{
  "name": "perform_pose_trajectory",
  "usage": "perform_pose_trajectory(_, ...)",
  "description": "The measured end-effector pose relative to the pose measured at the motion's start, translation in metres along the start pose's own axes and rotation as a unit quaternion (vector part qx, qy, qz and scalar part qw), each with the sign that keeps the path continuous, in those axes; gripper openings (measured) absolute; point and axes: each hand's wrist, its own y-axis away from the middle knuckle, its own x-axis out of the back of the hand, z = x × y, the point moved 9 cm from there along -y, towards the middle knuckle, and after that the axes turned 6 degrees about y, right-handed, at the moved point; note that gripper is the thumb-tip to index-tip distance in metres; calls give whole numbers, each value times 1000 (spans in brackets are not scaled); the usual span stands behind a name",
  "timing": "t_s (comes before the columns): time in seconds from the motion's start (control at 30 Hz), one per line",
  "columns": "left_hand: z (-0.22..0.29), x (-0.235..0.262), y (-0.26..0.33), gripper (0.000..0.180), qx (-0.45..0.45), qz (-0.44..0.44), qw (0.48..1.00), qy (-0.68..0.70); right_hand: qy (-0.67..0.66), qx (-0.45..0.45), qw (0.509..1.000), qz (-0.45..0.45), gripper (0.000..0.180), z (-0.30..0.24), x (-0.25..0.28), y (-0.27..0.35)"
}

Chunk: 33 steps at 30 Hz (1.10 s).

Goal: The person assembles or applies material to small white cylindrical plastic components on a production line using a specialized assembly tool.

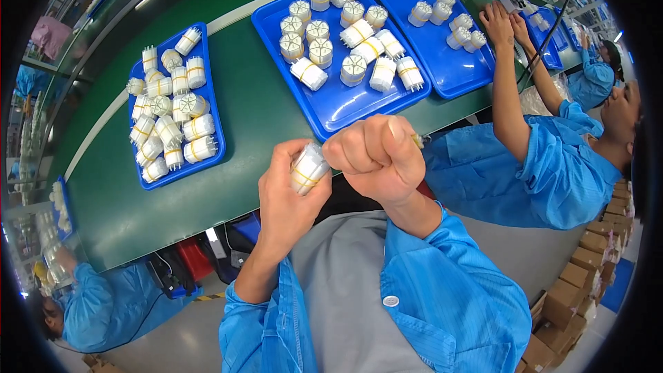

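In my left hand (286,193) is a white cylindrical bundle (309,169) with a yellow band round it, gripped between thumb and fingers. Pressed close to the bundle's upper end is my right hand (376,159), curled into a fist. A small yellowish end (418,140) sticks out at the fist's right side; the rest of it is hidden in the fingers. Just beyond both hands lies a blue tray (331,114) with several similar banded bundles (353,69), some upright and some on their sides.
A narrower blue tray (219,131) full of bundles stands at the left on the green table (242,76). Another blue tray (449,83), holding several bundles, is at the right beside a co-worker's arms (507,83). A second co-worker (114,304) sits at lower left. Cardboard boxes (566,297) are stacked at right.
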Motion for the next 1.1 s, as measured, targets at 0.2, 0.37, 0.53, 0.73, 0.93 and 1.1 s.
perform_pose_trajectory(0.2, 22, 9, -2, 41, -59, 9, 997, -52, -85, 42, 994, 48, 46, -11, 8, 2)
perform_pose_trajectory(0.37, 34, 21, -4, 43, -72, 39, 994, -69, -51, 41, 996, 61, 46, -12, 27, 10)
perform_pose_trajectory(0.53, 51, 31, -4, 43, -126, 86, 981, -120, -35, -3, 995, 97, 46, 11, 41, 27)
perform_pose_trajectory(0.73, 56, 35, -6, 45, -137, 101, 976, -138, -20, -45, 989, 142, 47, 33, 54, 43)
perform_pose_trajectory(0.93, 63, 38, -4, 49, -173, 125, 963, -166, 6, -67, 988, 137, 47, 50, 59, 50)
perform_pose_trajectory(1.1, 67, 38, -3, 52, -217, 121, 953, -174, 35, -102, 984, 144, 46, 68, 75, 63)
